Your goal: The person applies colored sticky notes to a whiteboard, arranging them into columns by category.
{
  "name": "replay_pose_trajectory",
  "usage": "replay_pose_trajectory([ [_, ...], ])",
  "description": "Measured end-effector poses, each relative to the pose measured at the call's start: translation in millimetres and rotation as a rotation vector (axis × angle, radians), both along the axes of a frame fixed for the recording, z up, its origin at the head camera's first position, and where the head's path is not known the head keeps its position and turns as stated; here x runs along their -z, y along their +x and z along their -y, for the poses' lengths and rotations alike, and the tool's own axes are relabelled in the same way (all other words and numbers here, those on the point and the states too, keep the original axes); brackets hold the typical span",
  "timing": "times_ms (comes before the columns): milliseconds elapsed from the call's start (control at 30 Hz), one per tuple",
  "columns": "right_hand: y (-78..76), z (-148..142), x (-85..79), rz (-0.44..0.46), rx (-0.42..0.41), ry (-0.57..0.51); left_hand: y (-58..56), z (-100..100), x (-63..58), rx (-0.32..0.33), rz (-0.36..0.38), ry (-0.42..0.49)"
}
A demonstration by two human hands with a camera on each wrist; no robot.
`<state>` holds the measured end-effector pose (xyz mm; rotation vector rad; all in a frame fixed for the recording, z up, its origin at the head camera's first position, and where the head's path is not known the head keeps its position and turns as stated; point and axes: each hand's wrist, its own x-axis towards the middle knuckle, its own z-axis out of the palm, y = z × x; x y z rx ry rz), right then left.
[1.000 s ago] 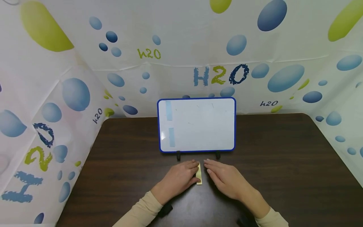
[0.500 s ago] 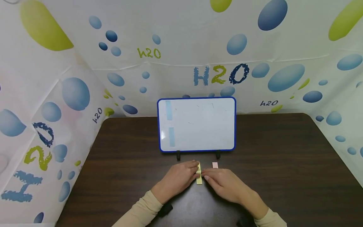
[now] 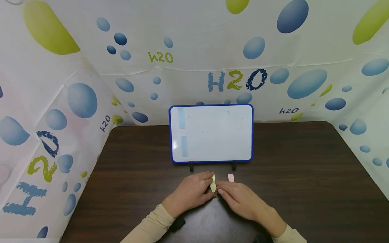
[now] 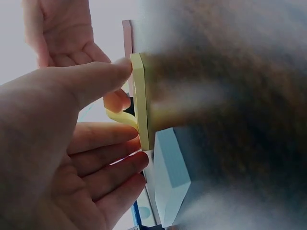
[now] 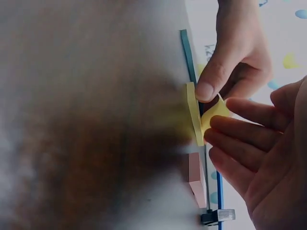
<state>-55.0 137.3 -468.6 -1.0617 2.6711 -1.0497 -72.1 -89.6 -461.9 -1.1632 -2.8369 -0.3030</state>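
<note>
Beneath the left grip (image 3: 190,190) and the right grip (image 3: 244,202), a dark brown, wood-grained surface (image 3: 291,152) with rounded far corners is seen. Beyond the grips, the background is filled by a white backdrop (image 3: 194,23), printed with blue and green blobs (image 3: 292,16) and "H2O" lettering (image 3: 216,82). Left of them, similarly printed sheeting (image 3: 30,81) is hung. Soft light is reflected on the nearer side.

Dark table (image 3: 136,152) under yellow pad (image 5: 194,117), pink pad (image 5: 194,178), blue pad (image 4: 170,170) and whiteboard (image 3: 215,135) on black feet (image 3: 191,167)
</note>
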Motion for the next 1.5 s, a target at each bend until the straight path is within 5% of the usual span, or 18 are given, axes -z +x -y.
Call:
replay_pose_trajectory([
  [233,4.0,-4,1.7,-0.035,-0.029,-0.018,0.4,-1,0.3,0.004,0.001,0.012],
  [433,6.4,-2,-0.6,-0.085,-0.067,0.117,0.7,-1,-0.9,-0.002,0.000,0.011],
  [800,11.1,4,1.1,-0.055,-0.056,0.240,-1.3,-3,1.1,0.014,-0.044,0.011],
  [1500,15.0,8,-4.4,-0.023,-0.055,0.311,-0.7,-10,0.7,0.005,-0.132,-0.050],
])
